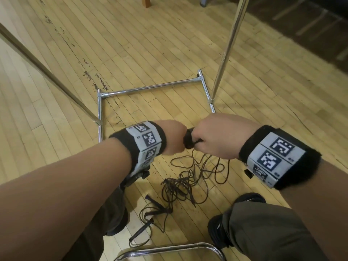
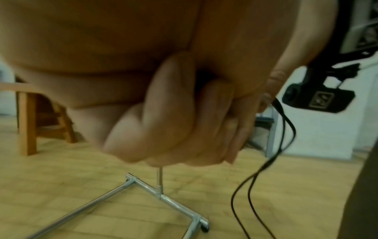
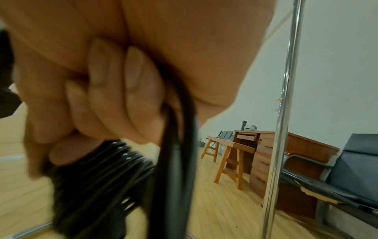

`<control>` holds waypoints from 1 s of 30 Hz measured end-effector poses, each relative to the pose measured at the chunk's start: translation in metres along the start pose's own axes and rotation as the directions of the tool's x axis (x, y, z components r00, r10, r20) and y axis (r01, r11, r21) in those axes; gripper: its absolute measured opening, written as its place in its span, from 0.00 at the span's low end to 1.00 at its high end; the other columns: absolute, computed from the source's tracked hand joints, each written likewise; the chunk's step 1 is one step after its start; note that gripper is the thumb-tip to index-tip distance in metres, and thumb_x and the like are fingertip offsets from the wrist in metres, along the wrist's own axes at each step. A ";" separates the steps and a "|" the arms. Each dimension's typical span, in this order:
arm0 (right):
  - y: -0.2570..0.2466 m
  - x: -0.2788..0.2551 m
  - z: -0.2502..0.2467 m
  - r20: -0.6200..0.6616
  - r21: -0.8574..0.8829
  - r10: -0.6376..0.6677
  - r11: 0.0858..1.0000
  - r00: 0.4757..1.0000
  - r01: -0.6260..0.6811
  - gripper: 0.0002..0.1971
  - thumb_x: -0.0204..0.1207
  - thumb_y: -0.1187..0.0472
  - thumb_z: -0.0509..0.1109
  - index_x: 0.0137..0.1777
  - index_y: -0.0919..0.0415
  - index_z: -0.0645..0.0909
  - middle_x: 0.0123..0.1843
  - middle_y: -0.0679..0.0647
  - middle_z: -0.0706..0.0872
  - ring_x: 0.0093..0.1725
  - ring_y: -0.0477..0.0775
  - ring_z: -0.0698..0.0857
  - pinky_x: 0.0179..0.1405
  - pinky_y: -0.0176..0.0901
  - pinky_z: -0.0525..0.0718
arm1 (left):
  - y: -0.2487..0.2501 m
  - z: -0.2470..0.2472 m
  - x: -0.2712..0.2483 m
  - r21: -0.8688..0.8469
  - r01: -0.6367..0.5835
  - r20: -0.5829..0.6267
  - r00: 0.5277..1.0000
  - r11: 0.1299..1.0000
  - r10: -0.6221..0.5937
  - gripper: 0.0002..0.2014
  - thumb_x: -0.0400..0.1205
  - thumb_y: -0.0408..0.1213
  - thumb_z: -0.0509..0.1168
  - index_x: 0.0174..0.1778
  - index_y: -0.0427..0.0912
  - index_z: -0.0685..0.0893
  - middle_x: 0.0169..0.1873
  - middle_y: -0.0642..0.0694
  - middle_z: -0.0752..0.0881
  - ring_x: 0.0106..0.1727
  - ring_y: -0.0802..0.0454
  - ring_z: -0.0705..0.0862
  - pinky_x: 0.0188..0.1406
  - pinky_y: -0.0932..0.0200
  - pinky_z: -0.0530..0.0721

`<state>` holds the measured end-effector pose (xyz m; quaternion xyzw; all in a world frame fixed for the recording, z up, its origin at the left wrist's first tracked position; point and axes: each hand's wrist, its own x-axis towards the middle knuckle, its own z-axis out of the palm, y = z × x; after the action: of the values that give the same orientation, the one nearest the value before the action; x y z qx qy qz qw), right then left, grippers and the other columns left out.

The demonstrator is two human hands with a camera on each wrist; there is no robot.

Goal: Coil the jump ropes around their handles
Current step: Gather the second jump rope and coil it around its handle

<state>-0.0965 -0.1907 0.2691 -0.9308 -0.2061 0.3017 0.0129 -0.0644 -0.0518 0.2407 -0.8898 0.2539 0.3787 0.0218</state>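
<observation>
My left hand grips the black jump rope handles in a fist at chest height. In the left wrist view its fingers curl tight, with only a dark bit of handle showing. My right hand touches it from the right and pinches the thin black cord beside the wound coil on the handle. The loose cord drops to a tangle on the floor. A second jump rope lies uncoiled between my feet, its handle near the front.
A chrome rack base lies on the wooden floor ahead, with an upright pole on the right and a slanted pole on the left. A chrome chair rail is below me. Wooden stools, a desk and black seats stand further off.
</observation>
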 end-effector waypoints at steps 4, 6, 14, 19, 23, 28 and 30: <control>0.003 0.002 0.001 -0.024 0.042 0.028 0.999 0.999 -0.027 0.14 0.79 0.41 0.73 0.50 0.50 0.89 0.40 0.46 0.87 0.40 0.46 0.85 0.39 0.40 0.86 | 0.005 0.009 -0.005 0.142 -0.104 0.122 0.989 0.984 0.087 0.15 0.93 0.36 0.58 0.72 0.43 0.84 0.53 0.46 0.88 0.44 0.50 0.83 0.40 0.60 0.78; 0.007 0.004 0.005 -0.052 0.127 0.065 0.990 0.997 -0.058 0.17 0.72 0.36 0.78 0.47 0.48 0.85 0.39 0.44 0.84 0.39 0.43 0.83 0.39 0.41 0.85 | 0.004 0.010 -0.006 0.199 -0.143 0.137 0.984 0.969 0.117 0.15 0.93 0.39 0.59 0.74 0.45 0.83 0.50 0.49 0.87 0.42 0.52 0.82 0.36 0.62 0.76; 0.022 0.010 0.012 -0.006 0.480 0.026 0.877 1.000 -0.020 0.20 0.80 0.41 0.74 0.71 0.38 0.83 0.49 0.43 0.93 0.48 0.44 0.91 0.56 0.52 0.90 | -0.006 -0.002 -0.003 0.167 -0.099 -0.012 0.995 0.981 0.103 0.15 0.93 0.46 0.60 0.72 0.47 0.84 0.49 0.50 0.87 0.48 0.49 0.85 0.40 0.59 0.78; 0.028 0.012 0.007 -0.163 0.537 0.138 0.843 0.977 -0.030 0.13 0.81 0.43 0.73 0.63 0.42 0.90 0.46 0.42 0.93 0.46 0.45 0.91 0.53 0.53 0.91 | -0.027 -0.016 0.008 -0.108 0.016 -0.226 0.973 0.994 -0.040 0.07 0.84 0.49 0.73 0.51 0.52 0.86 0.40 0.52 0.85 0.39 0.55 0.81 0.31 0.59 0.72; 0.032 0.013 0.003 -0.232 0.631 0.226 0.775 0.946 -0.030 0.10 0.82 0.45 0.73 0.58 0.41 0.91 0.43 0.43 0.93 0.45 0.45 0.91 0.52 0.54 0.93 | -0.041 -0.010 0.012 -0.521 -0.069 -0.420 0.888 0.851 -0.186 0.18 0.77 0.44 0.82 0.56 0.56 0.80 0.43 0.54 0.87 0.37 0.56 0.86 0.26 0.62 0.78; 0.036 0.013 -0.001 -0.283 0.945 0.478 0.288 0.832 0.156 0.06 0.84 0.53 0.74 0.51 0.50 0.93 0.42 0.51 0.95 0.39 0.56 0.93 0.40 0.57 0.93 | -0.045 -0.007 0.007 -0.714 -0.317 -0.526 0.831 0.625 -0.180 0.44 0.74 0.52 0.83 0.84 0.61 0.67 0.62 0.62 0.85 0.47 0.65 0.91 0.42 0.58 0.93; 0.034 0.016 -0.004 -0.211 0.978 0.521 0.113 0.827 0.178 0.08 0.85 0.53 0.73 0.52 0.54 0.92 0.32 0.50 0.90 0.24 0.52 0.79 0.21 0.44 0.74 | -0.041 -0.002 0.004 -0.597 -0.367 -0.559 0.828 0.713 -0.042 0.58 0.68 0.60 0.84 0.90 0.65 0.55 0.73 0.63 0.78 0.60 0.66 0.86 0.56 0.55 0.90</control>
<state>-0.0701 -0.2148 0.2582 -0.7459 0.1719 0.0981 0.6360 -0.0413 -0.0181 0.2336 -0.8755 0.1732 0.1820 -0.4129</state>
